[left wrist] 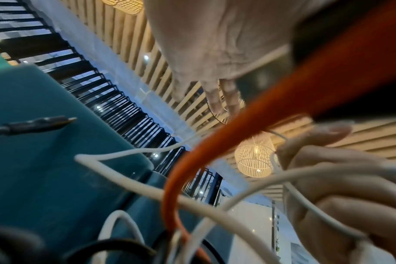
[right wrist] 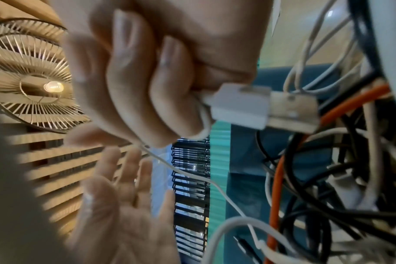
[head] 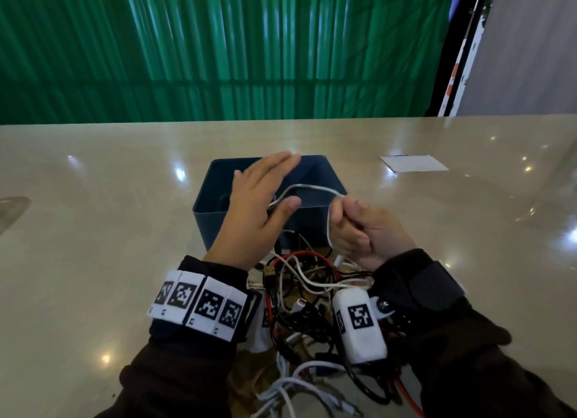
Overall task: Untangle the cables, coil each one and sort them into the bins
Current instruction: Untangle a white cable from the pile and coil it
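Observation:
A thin white cable [head: 312, 188] arcs over the dark blue bin [head: 218, 230] between my two hands. My right hand [head: 349, 220] grips it in a fist in front of the bin's right corner; in the right wrist view its white USB plug [right wrist: 244, 105] sticks out below the curled fingers [right wrist: 133, 85]. My left hand [head: 265, 186] hovers over the bin with fingers straight, and the cable runs across its palm [right wrist: 124, 205] by the thumb. The tangle [head: 306, 289] of black, white and red cables lies between my wrists, touching the bin's front wall.
A white card [head: 413, 163] lies on the glossy beige table [head: 93, 230] at the back right. A green curtain [head: 218, 58] hangs beyond the far edge. A black plug [left wrist: 41, 122] lies against the bin's wall. More white cables [head: 290, 392] trail toward me.

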### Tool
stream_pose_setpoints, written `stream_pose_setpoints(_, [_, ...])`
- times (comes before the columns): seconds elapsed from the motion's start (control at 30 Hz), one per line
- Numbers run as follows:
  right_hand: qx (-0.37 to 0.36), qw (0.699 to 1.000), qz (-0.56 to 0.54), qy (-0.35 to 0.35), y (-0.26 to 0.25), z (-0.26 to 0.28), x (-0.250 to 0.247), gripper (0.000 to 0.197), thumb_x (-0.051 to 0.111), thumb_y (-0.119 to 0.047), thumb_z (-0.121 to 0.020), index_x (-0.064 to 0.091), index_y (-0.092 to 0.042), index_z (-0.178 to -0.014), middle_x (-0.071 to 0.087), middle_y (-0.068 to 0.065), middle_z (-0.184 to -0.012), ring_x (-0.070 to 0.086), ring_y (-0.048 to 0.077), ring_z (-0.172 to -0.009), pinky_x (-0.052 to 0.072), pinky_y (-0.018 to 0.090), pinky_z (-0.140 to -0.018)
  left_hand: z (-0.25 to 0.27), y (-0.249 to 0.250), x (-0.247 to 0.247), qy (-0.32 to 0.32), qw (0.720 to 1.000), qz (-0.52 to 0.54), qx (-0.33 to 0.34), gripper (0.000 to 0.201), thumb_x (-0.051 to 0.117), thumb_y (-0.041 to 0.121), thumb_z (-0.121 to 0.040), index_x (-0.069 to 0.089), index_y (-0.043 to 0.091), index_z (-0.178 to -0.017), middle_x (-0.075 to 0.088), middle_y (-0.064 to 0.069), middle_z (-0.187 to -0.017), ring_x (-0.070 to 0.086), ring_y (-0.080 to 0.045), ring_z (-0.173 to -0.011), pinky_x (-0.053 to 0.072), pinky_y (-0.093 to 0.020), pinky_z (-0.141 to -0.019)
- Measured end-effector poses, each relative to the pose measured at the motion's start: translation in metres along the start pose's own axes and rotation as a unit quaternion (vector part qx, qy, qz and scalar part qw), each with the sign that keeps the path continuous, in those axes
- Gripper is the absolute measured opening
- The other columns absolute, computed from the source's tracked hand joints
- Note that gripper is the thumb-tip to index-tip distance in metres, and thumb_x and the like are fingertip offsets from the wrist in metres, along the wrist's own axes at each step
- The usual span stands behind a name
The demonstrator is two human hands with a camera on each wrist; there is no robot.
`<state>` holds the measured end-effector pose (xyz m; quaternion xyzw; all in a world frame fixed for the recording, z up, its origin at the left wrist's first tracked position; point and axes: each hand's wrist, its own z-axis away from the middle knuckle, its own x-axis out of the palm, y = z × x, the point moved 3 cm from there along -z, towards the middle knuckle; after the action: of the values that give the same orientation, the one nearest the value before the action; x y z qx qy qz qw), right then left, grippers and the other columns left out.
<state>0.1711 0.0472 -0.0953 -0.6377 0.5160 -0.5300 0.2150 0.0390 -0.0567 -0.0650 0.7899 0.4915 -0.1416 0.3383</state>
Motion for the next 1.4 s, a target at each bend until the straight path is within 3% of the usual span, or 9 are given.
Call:
stream_pose_setpoints(0.13, [0.057,0.997,-0.006,-0.06,0.008,0.0,0.008,0.03,0.058,-0.036,-0.089,0.06,-0.012,-0.071,0.029,-0.007,-0.04,0.022,0.006,-0.034,0.028,0.011,-0.036,0.002,0.013,0.013,-0.102,0.991,0.084,0.02,0.039,0.039,0.043,-0.097,0.05,0.03,-0.131,0.057,0.017,-0.125,0.048,0.003,-0.121,0.032,-0.044,-0.109])
stream_pose_setpoints(0.27, [0.072,0.988,-0.047,-0.13,0.01,0.002,0.019,0.033,0.048,-0.03,-0.096,0.056,-0.009,-0.072,0.03,-0.004,-0.042,0.024,0.008,-0.035,0.029,0.014,-0.037,0.002,0.012,0.017,-0.121,0.988,0.096,-0.019,0.036,0.039,0.036,-0.096,0.068,0.016,-0.099,0.066,0.005,-0.081,0.06,-0.008,-0.075,0.048,-0.038,-0.071])
stream_pose_setpoints(0.4, [0.039,0.981,-0.043,-0.187,0.009,0.003,0.031,0.031,0.044,-0.026,-0.097,0.058,-0.004,-0.081,0.041,0.0,-0.043,0.027,0.012,-0.034,0.031,0.02,-0.04,0.002,0.015,0.017,-0.11,0.986,0.122,-0.034,0.031,0.043,0.033,-0.096,0.07,0.018,-0.096,0.07,0.005,-0.087,0.065,-0.011,-0.084,0.051,-0.039,-0.077])
stream_pose_setpoints(0.63, [-0.118,0.98,-0.155,-0.046,-0.005,-0.004,0.014,0.034,0.038,-0.018,-0.097,0.065,-0.001,-0.109,0.07,0.012,-0.092,0.067,0.023,-0.085,0.054,0.03,-0.075,0.005,0.012,0.022,-0.225,0.967,0.039,-0.113,0.032,0.045,0.017,-0.099,0.065,0.035,-0.116,0.061,0.016,-0.067,0.055,0.001,-0.066,0.042,-0.016,-0.064])
stream_pose_setpoints(0.77, [-0.183,0.968,-0.076,0.156,-0.017,-0.001,-0.002,0.042,0.033,-0.021,-0.092,0.074,-0.01,-0.088,0.07,0.009,-0.107,0.065,0.024,-0.105,0.054,0.03,-0.084,0.004,0.017,0.022,-0.257,0.961,0.014,-0.104,0.024,0.052,0.023,-0.096,0.069,0.028,-0.112,0.073,0.004,-0.095,0.063,-0.007,-0.087,0.048,-0.027,-0.079])
stream_pose_setpoints(0.87, [-0.152,0.966,0.065,0.198,-0.019,-0.001,-0.006,0.035,0.033,-0.018,-0.093,0.064,-0.003,-0.096,0.071,0.009,-0.1,0.067,0.024,-0.099,0.054,0.029,-0.084,0.002,0.02,0.021,-0.198,0.977,-0.009,-0.077,0.016,0.06,0.029,-0.091,0.075,0.023,-0.095,0.071,0.006,-0.079,0.061,-0.005,-0.073,0.047,-0.028,-0.066])
stream_pose_setpoints(1.07, [-0.103,0.906,0.378,0.159,-0.015,0.003,-0.004,0.03,0.035,-0.01,-0.097,0.062,0.0,-0.105,0.068,0.008,-0.109,0.063,0.017,-0.105,0.05,0.023,-0.089,0.002,0.022,0.02,-0.166,0.983,0.01,-0.08,0.014,0.068,0.03,-0.085,0.074,0.019,-0.08,0.067,0.007,-0.067,0.059,-0.006,-0.064,0.048,-0.031,-0.062])
stream_pose_setpoints(1.23, [-0.111,0.837,0.516,0.145,-0.017,0.002,-0.003,0.028,0.038,-0.015,-0.091,0.064,-0.014,-0.102,0.067,0.001,-0.104,0.06,0.006,-0.106,0.044,0.019,-0.093,0.005,0.028,0.022,-0.231,0.956,0.139,-0.117,0.013,0.063,0.018,-0.09,0.073,0.011,-0.094,0.067,0.007,-0.068,0.056,-0.001,-0.059,0.041,-0.015,-0.055])
stream_pose_setpoints(1.4, [-0.056,0.834,0.533,0.133,-0.015,0.002,-0.003,0.027,0.037,-0.022,-0.092,0.063,-0.014,-0.087,0.056,-0.01,-0.066,0.052,0.008,-0.06,0.044,0.018,-0.059,0.005,0.027,0.014,-0.176,0.936,0.268,-0.146,0.014,0.06,0.016,-0.091,0.072,0.016,-0.084,0.062,0.013,-0.059,0.049,0.0,-0.051,0.038,-0.016,-0.052])
